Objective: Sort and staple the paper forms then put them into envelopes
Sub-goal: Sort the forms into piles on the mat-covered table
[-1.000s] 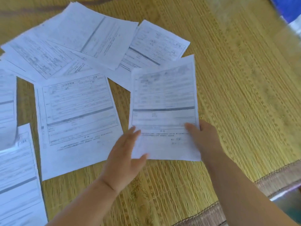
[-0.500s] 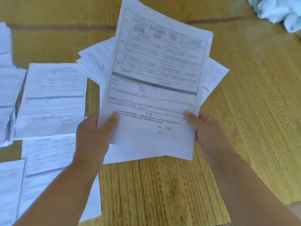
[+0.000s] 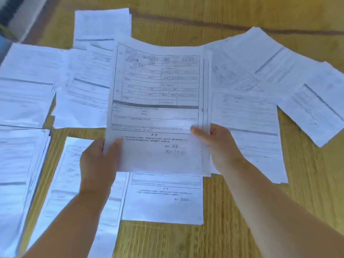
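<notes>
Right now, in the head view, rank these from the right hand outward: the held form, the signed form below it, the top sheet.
1. Held form: in the right hand grip.
2. Signed form: flat, below-left.
3. Top sheet: far upper left.

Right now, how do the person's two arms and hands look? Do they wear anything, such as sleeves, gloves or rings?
The left hand and the right hand are bare: no gloves, and no ring, watch or bracelet shows. Both forearms are uncovered as far as the picture's lower edge, so no sleeve is visible.
</notes>
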`<state>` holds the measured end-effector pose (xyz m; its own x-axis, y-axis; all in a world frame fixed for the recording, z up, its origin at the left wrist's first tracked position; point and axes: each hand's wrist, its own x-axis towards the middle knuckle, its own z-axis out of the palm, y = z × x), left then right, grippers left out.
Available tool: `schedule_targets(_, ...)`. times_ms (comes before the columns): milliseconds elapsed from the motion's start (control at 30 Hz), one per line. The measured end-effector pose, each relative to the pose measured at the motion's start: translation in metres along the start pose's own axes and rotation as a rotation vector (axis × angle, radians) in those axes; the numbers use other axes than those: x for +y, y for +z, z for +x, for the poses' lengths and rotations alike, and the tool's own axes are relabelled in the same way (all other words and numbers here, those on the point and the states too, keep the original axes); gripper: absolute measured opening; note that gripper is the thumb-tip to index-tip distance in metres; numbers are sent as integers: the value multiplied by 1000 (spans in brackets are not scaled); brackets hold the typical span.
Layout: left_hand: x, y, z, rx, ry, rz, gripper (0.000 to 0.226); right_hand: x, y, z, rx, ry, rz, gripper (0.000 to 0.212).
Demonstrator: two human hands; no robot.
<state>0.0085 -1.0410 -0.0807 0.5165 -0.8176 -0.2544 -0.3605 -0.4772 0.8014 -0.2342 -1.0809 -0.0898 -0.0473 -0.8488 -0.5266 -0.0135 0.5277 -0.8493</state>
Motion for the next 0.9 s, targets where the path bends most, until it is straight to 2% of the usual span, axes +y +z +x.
schedule_targets(67,-23,-15,6,34,-42,20,32,12,24,3,-33,63,-26,21)
schedule_targets(200,-61,-30,16,56,-94,50,33,33,53,8,-78,174,-72,34)
schedule_targets(367,-87,-39,23,34,-114,86,34,48,75,17,-63,122,-168,39)
schedule_targets(467,-99,-48,31,58,-98,81,32,56,80,24,-13,54,-272,50)
schedule_targets(567,-112,-60,40,75,-88,61,29,63,83,27,-29,26,-343,50)
schedule_targets(900,-135,-63,57,28,-235,-194,26,75,86,28,7,76,-197,43)
